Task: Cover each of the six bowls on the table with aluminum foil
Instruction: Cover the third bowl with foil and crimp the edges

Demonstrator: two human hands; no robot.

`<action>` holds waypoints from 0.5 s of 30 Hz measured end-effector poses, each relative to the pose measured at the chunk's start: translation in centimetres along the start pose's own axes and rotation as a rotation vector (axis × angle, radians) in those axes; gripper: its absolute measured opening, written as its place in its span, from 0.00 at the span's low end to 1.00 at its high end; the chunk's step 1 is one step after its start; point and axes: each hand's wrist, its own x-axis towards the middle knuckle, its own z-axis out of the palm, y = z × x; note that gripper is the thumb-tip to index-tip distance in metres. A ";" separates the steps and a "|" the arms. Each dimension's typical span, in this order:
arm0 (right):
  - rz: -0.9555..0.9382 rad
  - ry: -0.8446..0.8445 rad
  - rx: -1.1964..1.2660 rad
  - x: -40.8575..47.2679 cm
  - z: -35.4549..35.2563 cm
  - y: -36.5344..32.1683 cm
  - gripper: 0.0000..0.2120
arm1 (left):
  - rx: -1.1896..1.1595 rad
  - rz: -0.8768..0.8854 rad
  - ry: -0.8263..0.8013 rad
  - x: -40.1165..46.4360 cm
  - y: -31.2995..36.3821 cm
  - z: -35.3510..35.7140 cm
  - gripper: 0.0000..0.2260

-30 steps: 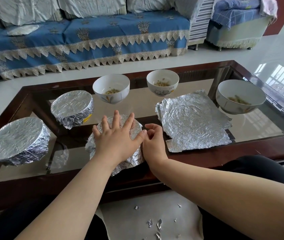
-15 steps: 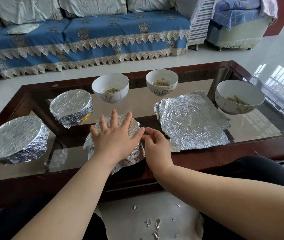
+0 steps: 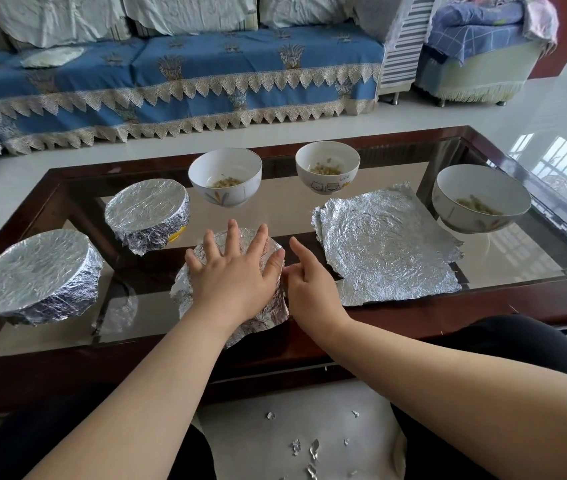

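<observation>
Three bowls were seen already wrapped in foil: one at the far left (image 3: 37, 275), one behind it (image 3: 148, 211), and the third bowl (image 3: 240, 299) at the centre of the frame near the front edge of the desk (image 3: 482, 306). The left hand (image 3: 235, 275) was laid flat and spread on top of that third bowl's foil, while the right hand (image 3: 309, 282) was held loosely open against its right side, fingers apparently touching the foil skirt. Tearing was judged likely if the thin foil was pressed too hard over the rim, and the bowl could be pushed toward the nearby desk edge by sideways force. Three uncovered bowls were left: the upper-centre bowl (image 3: 224, 176), the cat-print bowl (image 3: 327, 167) and the right bowl (image 3: 481, 199), each holding some food. Spare foil sheets (image 3: 386, 242) were lying flat just right of the hands, nothing blocking them. Small foil scraps (image 3: 304, 448) were noticed on the floor at the bottom of the frame
</observation>
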 end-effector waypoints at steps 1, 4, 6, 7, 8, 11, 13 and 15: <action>-0.006 -0.005 -0.021 0.3 -0.1 0.1 0.24 | 0.002 -0.001 0.004 0.0 0.0 0.0 0.28; -0.041 -0.026 -0.086 0.9 0.2 0.1 0.27 | 0.012 0.002 0.012 0.0 0.0 0.1 0.25; -0.051 -0.031 -0.100 1.1 0.3 0.2 0.30 | 0.008 0.004 0.014 0.0 -0.1 0.1 0.25; -0.051 -0.029 -0.100 1.1 0.3 0.3 0.30 | 0.007 0.003 0.015 0.0 0.0 0.1 0.25; -0.054 -0.026 -0.098 1.2 0.3 0.3 0.30 | 0.007 0.002 0.017 0.0 0.0 0.0 0.25; -0.083 -0.028 -0.065 1.2 -0.1 0.1 0.24 | 0.012 0.003 0.019 -0.1 0.0 0.1 0.24; -0.121 -0.025 -0.049 1.1 -0.2 0.0 0.16 | 0.019 0.004 0.021 -0.1 0.0 0.1 0.24; -0.154 -0.014 -0.068 1.0 -0.2 0.0 0.14 | 0.023 0.002 0.020 -0.1 0.0 0.0 0.24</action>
